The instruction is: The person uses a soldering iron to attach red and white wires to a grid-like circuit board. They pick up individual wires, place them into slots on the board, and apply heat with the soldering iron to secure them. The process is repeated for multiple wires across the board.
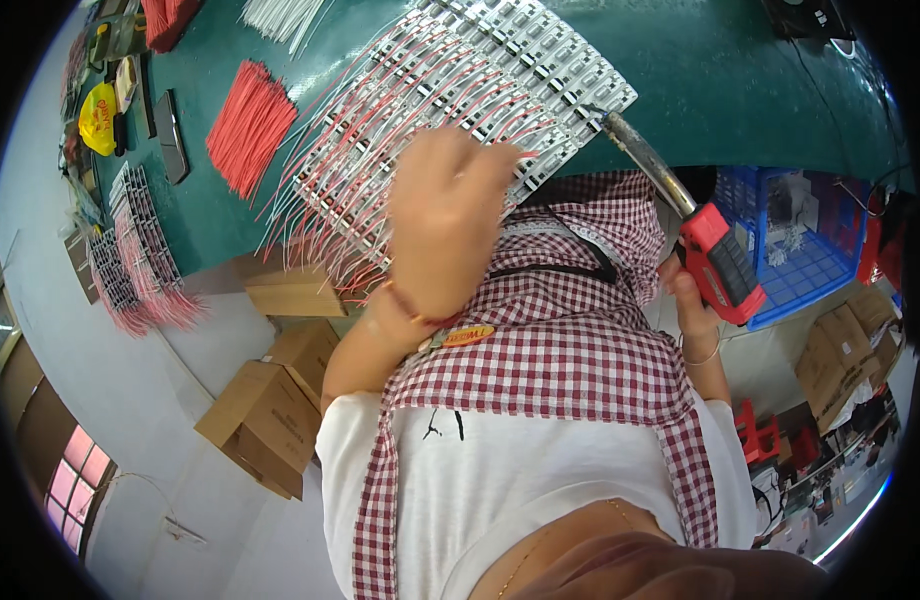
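Note:
My left hand (445, 220), slightly blurred, is closed in a pinch above the near side of a panel of small metal-and-white parts (540, 60). A short red wire end (527, 155) sticks out from its fingertips. Many red and white wires (380, 130) run from the panel's rows toward its left edge. My right hand (692, 300) is closed around the handle of a red and black soldering iron (722, 262). The iron's tip points at the panel's right corner; I cannot tell if it touches.
On the green table (720, 90) lie a bundle of red wires (250, 128), white wires (285, 18), a dark phone (170, 137) and a yellow bag (98, 118). Wired panels (140, 240) sit at the left edge. A blue crate (810, 265) and cardboard boxes (265, 420) stand below.

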A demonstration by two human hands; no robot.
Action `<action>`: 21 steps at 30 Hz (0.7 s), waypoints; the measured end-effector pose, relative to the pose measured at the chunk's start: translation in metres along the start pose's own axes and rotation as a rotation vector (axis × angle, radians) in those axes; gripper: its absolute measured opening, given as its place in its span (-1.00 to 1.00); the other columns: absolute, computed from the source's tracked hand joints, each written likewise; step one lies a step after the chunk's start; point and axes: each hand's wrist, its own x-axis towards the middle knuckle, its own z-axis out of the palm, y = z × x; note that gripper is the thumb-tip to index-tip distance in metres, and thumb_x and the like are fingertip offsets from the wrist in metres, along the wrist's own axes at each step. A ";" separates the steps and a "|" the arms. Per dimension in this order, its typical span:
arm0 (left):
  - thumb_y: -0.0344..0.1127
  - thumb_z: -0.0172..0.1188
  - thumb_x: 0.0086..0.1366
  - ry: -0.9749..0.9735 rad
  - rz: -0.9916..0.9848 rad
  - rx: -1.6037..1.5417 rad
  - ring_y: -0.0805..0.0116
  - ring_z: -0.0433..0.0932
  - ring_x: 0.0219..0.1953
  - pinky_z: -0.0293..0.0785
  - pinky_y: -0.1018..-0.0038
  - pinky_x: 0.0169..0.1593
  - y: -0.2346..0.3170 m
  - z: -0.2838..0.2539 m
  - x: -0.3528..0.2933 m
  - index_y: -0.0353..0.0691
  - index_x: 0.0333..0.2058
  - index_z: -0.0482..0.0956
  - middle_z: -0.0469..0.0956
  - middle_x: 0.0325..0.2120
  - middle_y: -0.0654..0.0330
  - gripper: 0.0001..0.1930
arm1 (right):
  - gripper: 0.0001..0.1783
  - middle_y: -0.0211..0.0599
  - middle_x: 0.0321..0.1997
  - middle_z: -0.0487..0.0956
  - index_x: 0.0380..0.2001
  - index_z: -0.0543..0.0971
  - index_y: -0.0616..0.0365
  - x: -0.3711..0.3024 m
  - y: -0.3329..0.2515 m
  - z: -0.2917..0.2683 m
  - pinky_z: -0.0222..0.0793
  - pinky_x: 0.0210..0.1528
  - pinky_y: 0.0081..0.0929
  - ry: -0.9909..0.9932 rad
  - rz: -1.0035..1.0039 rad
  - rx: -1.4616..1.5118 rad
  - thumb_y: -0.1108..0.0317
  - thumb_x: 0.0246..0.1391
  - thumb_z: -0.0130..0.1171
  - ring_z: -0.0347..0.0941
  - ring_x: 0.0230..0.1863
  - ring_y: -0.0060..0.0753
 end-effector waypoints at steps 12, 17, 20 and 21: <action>-0.52 0.35 0.02 -0.015 0.002 -0.070 0.27 0.39 -0.51 0.32 0.36 -0.44 0.000 0.053 0.001 -0.17 -0.39 0.67 0.33 -0.59 0.21 -0.86 | -0.75 -0.19 -0.47 0.55 -0.37 0.61 0.24 -0.003 0.006 -0.003 0.34 -0.48 -0.44 -0.006 -0.047 -0.325 0.48 -0.26 0.26 0.48 -0.54 -0.24; -0.52 0.34 0.02 -0.018 -0.008 -0.068 0.25 0.42 -0.52 0.34 0.34 -0.45 0.000 0.053 0.002 -0.19 -0.42 0.66 0.35 -0.59 0.19 -0.88 | -0.74 -0.20 -0.48 0.54 -0.37 0.61 0.25 0.001 0.001 0.000 0.34 -0.49 -0.44 -0.006 -0.038 -0.309 0.48 -0.27 0.27 0.48 -0.54 -0.23; -0.51 0.34 0.03 -0.024 -0.023 -0.069 0.23 0.43 -0.52 0.35 0.33 -0.46 0.000 0.053 0.004 -0.20 -0.43 0.66 0.37 -0.59 0.18 -0.90 | -0.74 -0.18 -0.47 0.54 -0.37 0.60 0.26 0.004 -0.002 -0.003 0.36 -0.48 -0.42 -0.054 -0.058 -0.382 0.48 -0.27 0.27 0.48 -0.54 -0.22; -0.50 0.34 0.03 -0.025 -0.028 -0.068 0.23 0.44 -0.52 0.35 0.32 -0.46 0.001 0.053 0.005 -0.21 -0.44 0.66 0.37 -0.59 0.18 -0.91 | -0.74 -0.18 -0.46 0.54 -0.37 0.60 0.26 0.004 -0.002 -0.002 0.36 -0.48 -0.42 -0.038 -0.089 -0.398 0.48 -0.26 0.27 0.48 -0.54 -0.22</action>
